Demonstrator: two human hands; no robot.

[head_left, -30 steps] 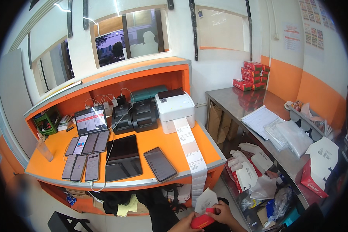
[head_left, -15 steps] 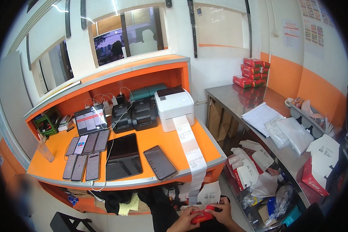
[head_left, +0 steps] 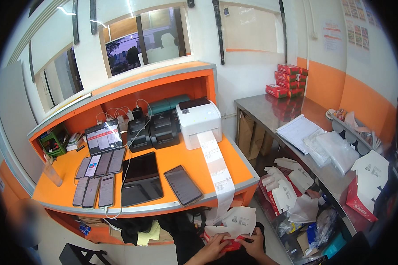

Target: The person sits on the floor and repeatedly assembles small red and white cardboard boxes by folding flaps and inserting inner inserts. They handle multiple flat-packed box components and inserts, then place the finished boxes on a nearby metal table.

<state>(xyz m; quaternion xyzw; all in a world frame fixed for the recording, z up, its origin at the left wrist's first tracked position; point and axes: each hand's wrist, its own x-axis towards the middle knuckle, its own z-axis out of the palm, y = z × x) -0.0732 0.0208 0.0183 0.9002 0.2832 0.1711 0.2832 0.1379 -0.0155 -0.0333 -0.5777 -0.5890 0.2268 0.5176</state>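
I hold a red-and-white carton (head_left: 241, 219) over the legs (head_left: 185, 240), nearside of the orange worktop (head_left: 177, 157), left hand (head_left: 214, 248) and right hand (head_left: 253, 245) curled on its lower red part, apparently bracing both sides.

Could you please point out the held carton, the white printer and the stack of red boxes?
Held carton (head_left: 235, 222): head view, white flap.
White printer (head_left: 199, 122): head view, casing.
Stack of red boxes (head_left: 286, 83): head view, mid-stack.
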